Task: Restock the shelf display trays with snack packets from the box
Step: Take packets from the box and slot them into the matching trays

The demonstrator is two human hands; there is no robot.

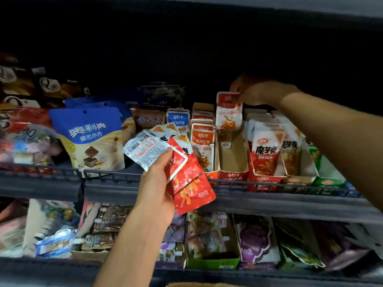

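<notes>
My left hand (157, 183) grips a fanned bunch of red snack packets (186, 179) in front of the shelf rail; one packet shows its silver barcode back. My right hand (255, 93) pinches the top edge of one red-and-white snack packet (229, 112) and holds it upright over a nearly empty cardboard display tray (233, 162) with a red front. Left of that tray stands an orange tray of packets (202, 141). To its right is a full tray of red konjac packets (264, 154). The supply box is only a sliver at the bottom edge (203, 284).
A dark wire rail (269, 186) runs along the shelf front. A blue-and-cream wafer bag (89, 139) and other bags fill the shelf's left side. The lower shelf holds more trays and packets (211, 241). The shelf above is dark and overhangs the trays.
</notes>
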